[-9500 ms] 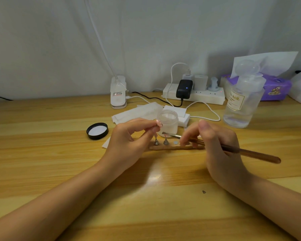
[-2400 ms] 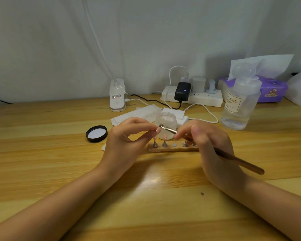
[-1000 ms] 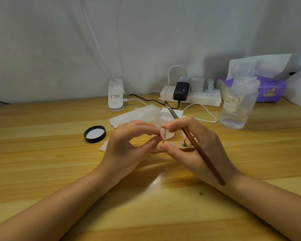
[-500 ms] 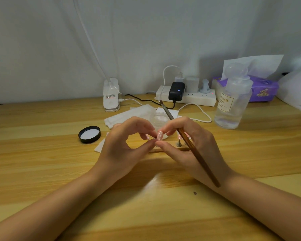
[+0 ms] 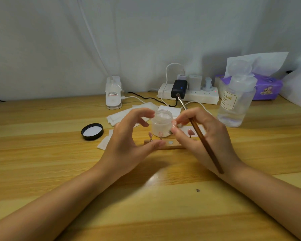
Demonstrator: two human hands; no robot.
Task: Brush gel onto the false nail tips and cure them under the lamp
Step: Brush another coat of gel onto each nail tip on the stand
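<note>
Pink nail tip: small false tip [image 5: 174, 124] pinched in the right hand [image 5: 203, 134], above the wooden holder strip [image 5: 170, 145].
Brush: brown wooden-handled brush [image 5: 202, 136] lies across the same hand.
Left hand [image 5: 127, 141]: fingers loosely spread, holding nothing.
Jar: frosted open jar [image 5: 162, 125] behind the strip.
Bottle: clear bottle [image 5: 235, 100], label reads "NAIL".
Surface: pale wooden table [image 5: 42, 153], grey wall behind.
</note>
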